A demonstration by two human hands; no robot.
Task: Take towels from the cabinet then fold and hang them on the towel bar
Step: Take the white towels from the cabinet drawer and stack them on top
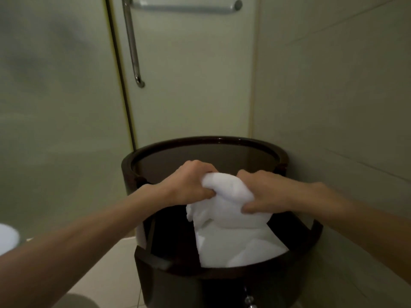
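Note:
A white towel [224,201] is bunched between both hands above the round dark wooden cabinet [200,145]. My left hand [189,183] grips its upper left fold, fingers curled into the cloth. My right hand [264,192] grips the right side, thumb pinching underneath. The towel's lower part trails down onto more white towels [240,247] lying on the cabinet's open shelf. The metal towel bar [184,6] runs across the glass door high above, with nothing hanging on it.
A vertical metal door handle [132,43] hangs on the frosted glass shower door left of the bar. A tiled wall [333,85] closes in on the right. Light floor tiles [106,274] lie at lower left, with a white rounded object [7,240] at the left edge.

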